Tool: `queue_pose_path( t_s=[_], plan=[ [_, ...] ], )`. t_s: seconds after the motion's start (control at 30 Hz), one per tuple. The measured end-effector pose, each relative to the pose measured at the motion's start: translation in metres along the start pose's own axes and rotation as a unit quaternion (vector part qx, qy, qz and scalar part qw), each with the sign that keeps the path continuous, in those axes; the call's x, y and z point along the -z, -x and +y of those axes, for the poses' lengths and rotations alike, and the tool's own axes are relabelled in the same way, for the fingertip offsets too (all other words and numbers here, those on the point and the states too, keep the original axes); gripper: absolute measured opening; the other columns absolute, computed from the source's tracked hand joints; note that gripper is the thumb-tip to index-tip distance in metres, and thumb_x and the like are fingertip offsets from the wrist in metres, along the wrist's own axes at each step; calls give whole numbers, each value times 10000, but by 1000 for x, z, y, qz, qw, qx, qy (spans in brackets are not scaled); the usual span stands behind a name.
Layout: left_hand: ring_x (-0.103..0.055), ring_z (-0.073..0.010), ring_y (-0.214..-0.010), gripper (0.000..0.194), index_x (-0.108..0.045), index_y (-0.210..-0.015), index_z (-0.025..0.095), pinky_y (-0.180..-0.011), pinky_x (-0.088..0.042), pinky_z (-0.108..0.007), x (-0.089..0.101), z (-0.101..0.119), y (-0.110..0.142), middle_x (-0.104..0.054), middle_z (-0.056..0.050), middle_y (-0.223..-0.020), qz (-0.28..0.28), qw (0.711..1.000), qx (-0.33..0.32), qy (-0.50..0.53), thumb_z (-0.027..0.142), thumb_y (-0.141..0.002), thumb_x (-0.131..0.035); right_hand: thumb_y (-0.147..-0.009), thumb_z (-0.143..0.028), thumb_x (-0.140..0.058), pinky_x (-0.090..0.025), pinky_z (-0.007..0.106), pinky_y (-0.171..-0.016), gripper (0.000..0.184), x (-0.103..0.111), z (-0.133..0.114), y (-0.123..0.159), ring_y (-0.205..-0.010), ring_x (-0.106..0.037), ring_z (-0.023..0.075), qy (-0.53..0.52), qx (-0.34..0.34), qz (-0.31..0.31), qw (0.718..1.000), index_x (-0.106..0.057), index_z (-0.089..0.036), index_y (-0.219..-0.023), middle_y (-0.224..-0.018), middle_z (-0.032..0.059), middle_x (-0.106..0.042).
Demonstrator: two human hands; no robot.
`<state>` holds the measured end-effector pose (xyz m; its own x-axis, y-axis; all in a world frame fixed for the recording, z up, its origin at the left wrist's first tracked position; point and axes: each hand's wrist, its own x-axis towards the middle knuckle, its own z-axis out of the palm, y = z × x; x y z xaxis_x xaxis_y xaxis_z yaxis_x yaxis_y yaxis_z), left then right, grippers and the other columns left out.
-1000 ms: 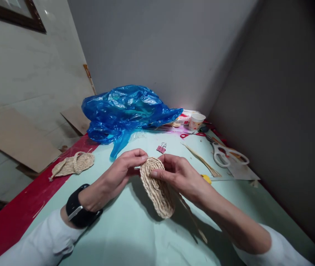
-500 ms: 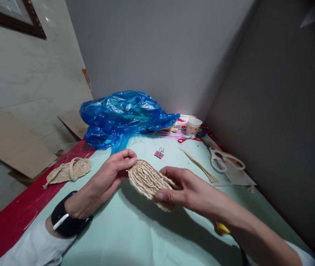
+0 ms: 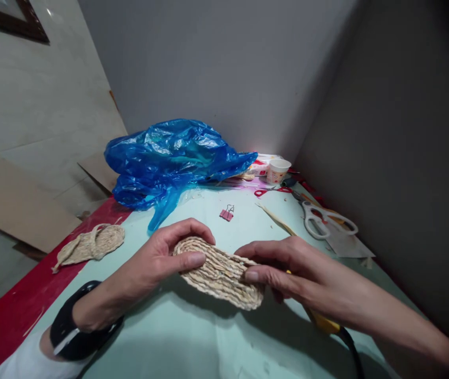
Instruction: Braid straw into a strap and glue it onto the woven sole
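Note:
Between my hands, above the pale green table cover, is a woven straw sole (image 3: 220, 273), an oval of coiled twisted cord, tilted down toward the right. My left hand (image 3: 177, 250) grips its left end, thumb on the upper face and fingers behind. At the other end my right hand (image 3: 283, 268) pinches it, thumb in front and fingers partly hidden at the back. A small woven straw slipper (image 3: 92, 245) with a strap lies to the left. Beyond the sole rests a pink binder clip (image 3: 227, 212).
A crumpled blue plastic bag (image 3: 177, 158) fills the back. At the back right are a paper cup (image 3: 278, 171), red-handled scissors (image 3: 261, 192) and white-handled scissors (image 3: 315, 221). Straw strands (image 3: 275, 218) lie nearer. A yellow tool (image 3: 327, 323) with a black cord sits under my right forearm.
My left hand has moved from the sole's tip to a fuller grip, its thumb now across the face. The right hand has shifted rightward along with the sole's right end.

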<state>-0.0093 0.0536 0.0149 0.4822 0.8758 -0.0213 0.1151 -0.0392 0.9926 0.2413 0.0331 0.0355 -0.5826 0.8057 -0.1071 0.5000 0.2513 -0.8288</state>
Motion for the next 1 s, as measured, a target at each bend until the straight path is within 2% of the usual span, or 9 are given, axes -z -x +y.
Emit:
queue_pose_path(
  t_s=[0.2, 0.4, 0.63, 0.7, 0.77, 0.83, 0.93, 1.0],
  plan=[
    [-541, -90, -720, 122, -679, -959, 268, -616, -397, -168, 0, 2, 1, -604, 50, -809, -61, 997, 48, -5, 289, -841, -702, -961, -391, -548, -374, 191, -484, 258, 9, 0, 3, -567, -554, 104, 25, 20, 77, 997, -703, -186, -947, -666, 9, -641],
    [-531, -72, -717, 135, -654, -986, 242, -624, -398, -145, -4, 3, 3, -599, 55, -803, -85, 994, 66, 16, 284, -861, -684, -899, -428, -628, -407, 193, -442, 239, 6, 6, 1, -492, -544, 100, -77, -17, 129, 989, -696, -201, -930, -685, 2, -626],
    [-537, -71, -707, 141, -642, -986, 238, -626, -410, -136, -10, -1, 2, -588, 52, -792, -114, 991, 69, 26, 312, -869, -668, -858, -343, -703, -458, 165, -567, 166, 5, 0, -7, -677, -586, 102, -93, 38, 180, 979, -716, -177, -853, -793, 13, -670],
    [-551, -79, -734, 151, -641, -1009, 263, -642, -425, -140, -12, -3, 3, -596, 49, -845, -109, 993, 48, 21, 326, -873, -659, -883, -338, -677, -408, 146, -493, 172, 2, -3, -10, -575, -525, 63, -114, 47, 178, 976, -697, -167, -877, -758, -1, -657],
    [-577, -94, -812, 222, -634, -1088, 326, -692, -440, -145, -12, -4, 4, -617, 50, -949, -98, 995, 15, 4, 323, -868, -663, -934, -344, -608, -313, 135, -409, 193, -1, -4, -15, -474, -412, 33, -139, 42, 169, 975, -669, -162, -950, -707, -18, -626],
    [-593, -119, -911, 301, -628, -1162, 388, -752, -445, -156, -10, -5, 5, -639, 49, -1046, -104, 994, -2, -35, 328, -869, -658, -968, -348, -555, -261, 133, -381, 217, -4, -3, -19, -444, -357, 31, -160, 27, 162, 973, -637, -153, -1014, -635, -35, -576],
    [-603, -144, -897, 242, -691, -1123, 365, -724, -445, -170, -6, -4, 4, -670, 21, -1036, -167, 979, 8, -115, 369, -897, -606, -949, -390, -594, -267, 136, -367, 257, -1, -4, -19, -420, -365, 44, -161, 20, 156, 974, -619, -143, -1013, -523, -63, -483],
    [-606, -150, -843, 230, -720, -1079, 335, -680, -445, -180, -5, -1, 4, -682, 6, -990, -203, 968, 12, -144, 389, -907, -577, -923, -395, -637, -247, 137, -353, 260, 9, -8, -11, -396, -343, 43, -150, 35, 176, 972, -625, -144, -989, -478, -76, -423]
  ],
)
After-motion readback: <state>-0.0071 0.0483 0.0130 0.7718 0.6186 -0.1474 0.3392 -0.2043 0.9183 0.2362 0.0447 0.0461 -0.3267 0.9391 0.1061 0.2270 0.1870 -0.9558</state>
